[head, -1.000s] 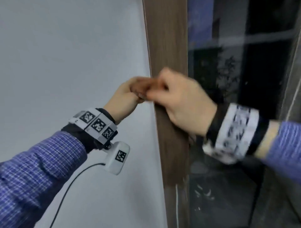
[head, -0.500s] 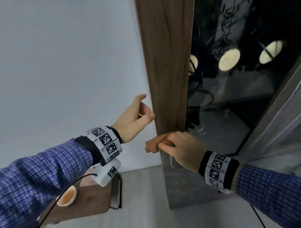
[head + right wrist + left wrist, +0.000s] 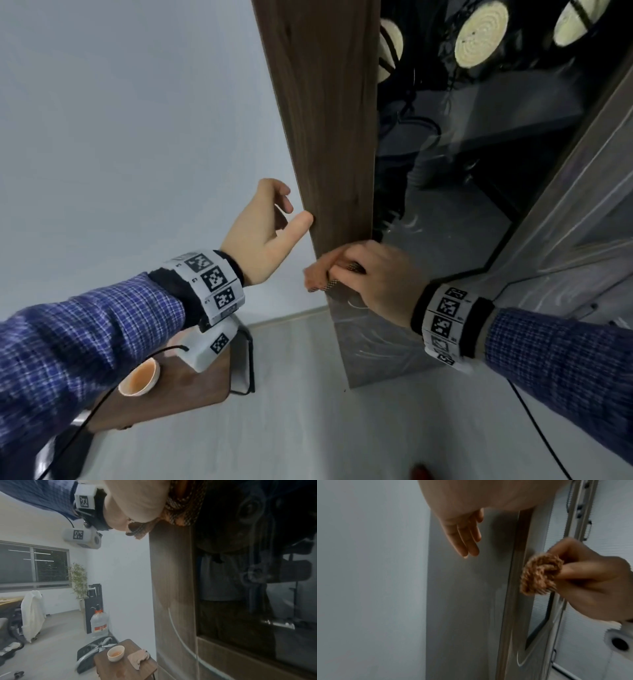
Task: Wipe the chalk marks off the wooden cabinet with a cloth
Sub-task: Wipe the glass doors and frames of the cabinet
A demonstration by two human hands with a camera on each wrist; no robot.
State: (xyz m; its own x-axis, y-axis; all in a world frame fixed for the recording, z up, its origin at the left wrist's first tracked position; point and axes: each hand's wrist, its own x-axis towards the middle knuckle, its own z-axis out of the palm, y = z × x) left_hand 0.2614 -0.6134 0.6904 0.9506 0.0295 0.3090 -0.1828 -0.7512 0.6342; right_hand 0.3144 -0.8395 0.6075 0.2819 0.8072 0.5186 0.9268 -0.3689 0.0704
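Note:
My right hand (image 3: 363, 274) grips a bunched orange-brown cloth (image 3: 317, 275) and holds it against the front edge of the tall wooden cabinet (image 3: 325, 120), low on its brown upright. The same cloth (image 3: 539, 574) bulges from my right fist in the left wrist view. Below the cloth, white curved chalk marks (image 3: 356, 305) run down the greyish lower panel, and a long chalk line (image 3: 178, 635) shows in the right wrist view. My left hand (image 3: 270, 219) hangs open just left of the upright, thumb tip at its side, fingers (image 3: 467, 539) straight and holding nothing.
A dark glass door (image 3: 462, 154) fills the cabinet to the right of the upright. Low on the left stands a small wooden side table (image 3: 191, 390) with a white cup (image 3: 140, 377) and a second cloth (image 3: 139, 657). A pale wall is on the left.
My right hand has carried the cloth down the upright from chest height to its lower part. My left hand let go of the cloth and opened beside the wood.

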